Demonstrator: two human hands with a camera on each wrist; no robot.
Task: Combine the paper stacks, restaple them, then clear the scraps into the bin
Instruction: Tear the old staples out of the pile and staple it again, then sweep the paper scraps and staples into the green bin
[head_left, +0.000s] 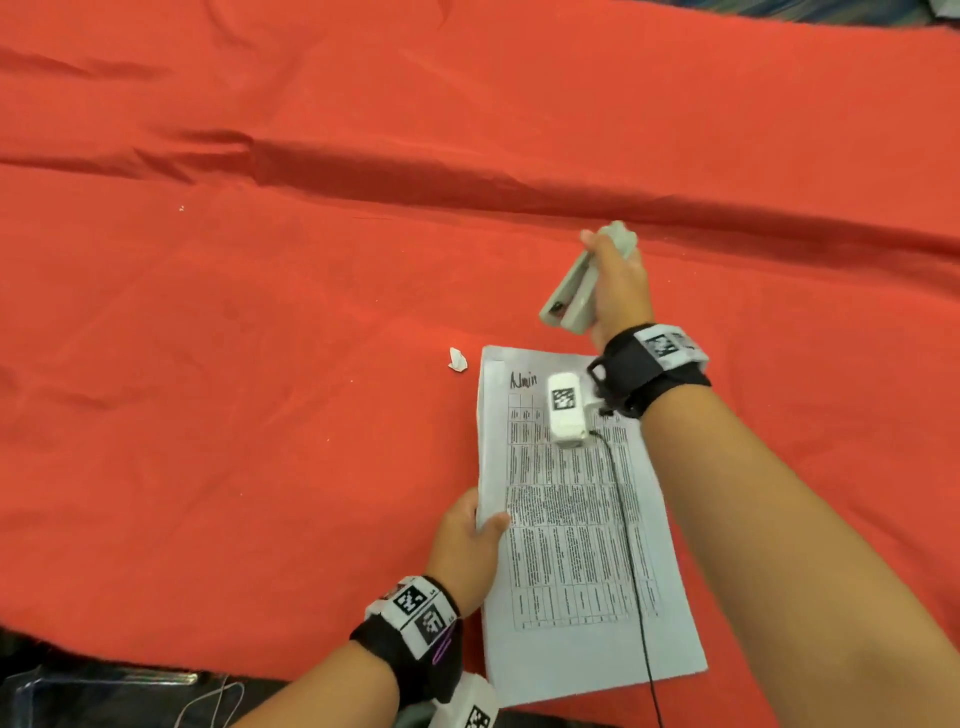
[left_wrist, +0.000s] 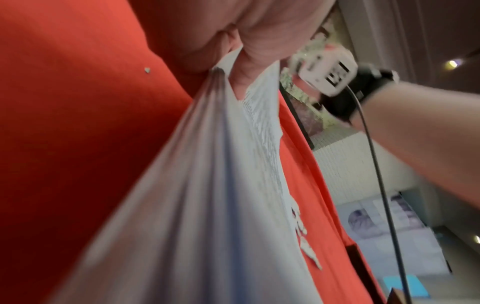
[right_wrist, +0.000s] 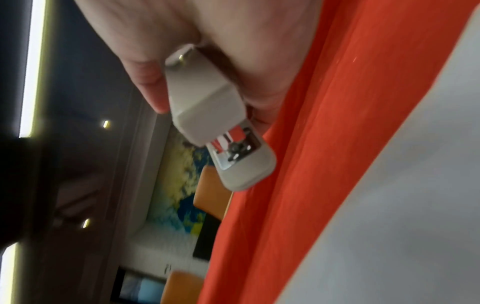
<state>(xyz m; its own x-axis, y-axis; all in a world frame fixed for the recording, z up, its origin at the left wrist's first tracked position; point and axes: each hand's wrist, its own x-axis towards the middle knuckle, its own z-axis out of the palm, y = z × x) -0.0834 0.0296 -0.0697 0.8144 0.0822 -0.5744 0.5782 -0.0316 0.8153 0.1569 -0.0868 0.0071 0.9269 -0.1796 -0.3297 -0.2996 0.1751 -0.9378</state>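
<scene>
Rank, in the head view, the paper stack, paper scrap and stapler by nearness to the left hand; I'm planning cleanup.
1. Paper stack: its left edge held by the left hand.
2. Paper scrap: on the cloth beyond the stack's top-left corner.
3. Stapler: farthest, in the right hand.

Office-like room — wall posters (left_wrist: 384, 218), orange chairs (right_wrist: 213, 189), red-clothed table (head_left: 260, 364).

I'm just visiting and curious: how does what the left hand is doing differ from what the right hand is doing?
The left hand pinches the side edge of the paper stack, low on the red cloth; the right hand grips a grey stapler beyond the stack's top edge. The stack shows printed tables; the stapler is plain. Both wrists wear black bands with coded tags.
</scene>
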